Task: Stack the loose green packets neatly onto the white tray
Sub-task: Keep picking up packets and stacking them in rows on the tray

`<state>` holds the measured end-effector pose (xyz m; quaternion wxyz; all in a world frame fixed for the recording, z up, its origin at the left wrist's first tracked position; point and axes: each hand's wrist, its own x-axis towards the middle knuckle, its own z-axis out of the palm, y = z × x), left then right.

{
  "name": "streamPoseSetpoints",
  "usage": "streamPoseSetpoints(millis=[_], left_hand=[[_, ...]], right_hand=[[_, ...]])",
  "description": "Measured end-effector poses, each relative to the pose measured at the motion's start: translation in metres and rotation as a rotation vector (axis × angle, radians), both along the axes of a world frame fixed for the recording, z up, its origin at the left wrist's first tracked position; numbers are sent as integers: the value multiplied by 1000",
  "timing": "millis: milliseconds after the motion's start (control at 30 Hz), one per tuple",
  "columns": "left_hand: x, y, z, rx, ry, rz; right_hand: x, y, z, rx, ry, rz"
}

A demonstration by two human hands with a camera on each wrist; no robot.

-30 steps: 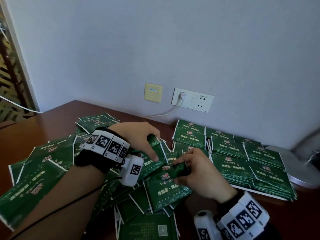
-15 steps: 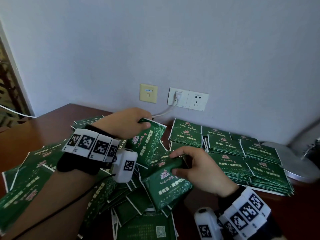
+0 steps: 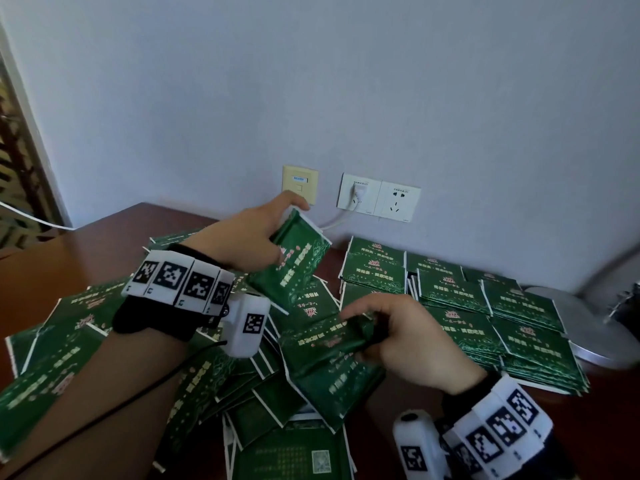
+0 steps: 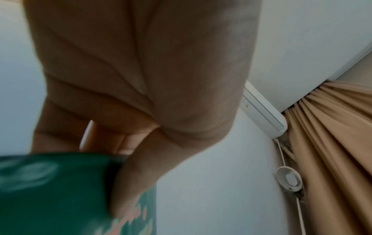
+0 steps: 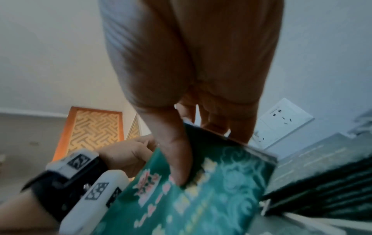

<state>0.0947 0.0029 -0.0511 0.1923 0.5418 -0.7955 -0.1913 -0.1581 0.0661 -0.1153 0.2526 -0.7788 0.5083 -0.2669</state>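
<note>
Gleaming dark-green packet, pale scrollwork, white-edged.

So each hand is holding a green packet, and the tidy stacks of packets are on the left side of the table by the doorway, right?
Not quite. The left hand and right hand do each hold a green packet, but the tidy stacks sit on the right side of the table, below the wall sockets. The head view shows it.

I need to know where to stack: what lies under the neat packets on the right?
Only a thin white tray edge shows along the front of the stacked packets; the rest is covered.
</note>
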Motion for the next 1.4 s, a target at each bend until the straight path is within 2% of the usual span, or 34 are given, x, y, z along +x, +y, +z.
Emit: streamPoseSetpoints(millis=[100,167,300,433,633,700,767,867,967,1067,1167,1233,1300,1400], left_hand=[[-1,4,5,-77,128,-20],[-2,6,6,-93,134,-27],[-6,6,4,-65,189,-35],[-16,0,-7,-47,281,-39],[-60,-3,-28,98,381,-150],[-76,-8,-37,115,442,-167],[-91,-13,-43,83,462,-131],[-110,-18,-53,46,418,-82],[-122,-23,-64,6,349,-45],[-126,-28,-69,-115,212,25],[-128,-29,-69,-180,164,54],[-128,-30,-69,-142,105,67],[-128,-31,-71,-76,-31,82],[-128,-24,-66,-58,-177,31]], right_hand=[[-2,0,5,80,-372,-8],[-5,-1,7,64,-458,13],[-5,-1,6,-49,-369,71],[-20,-4,13,-75,-449,49],[-94,-29,19,-332,-387,-379],[-119,-32,17,-354,-379,-510],[-139,-30,16,-281,-386,-565],[-158,-30,8,-13,-325,-579],[-168,-34,2,108,-318,-573],[-165,-36,-2,91,-190,-581],[-156,-34,-3,-6,26,-652],[-152,-34,-4,-49,93,-694],[-151,-37,-5,-92,131,-730],[-149,-37,-2,-107,201,-750]])
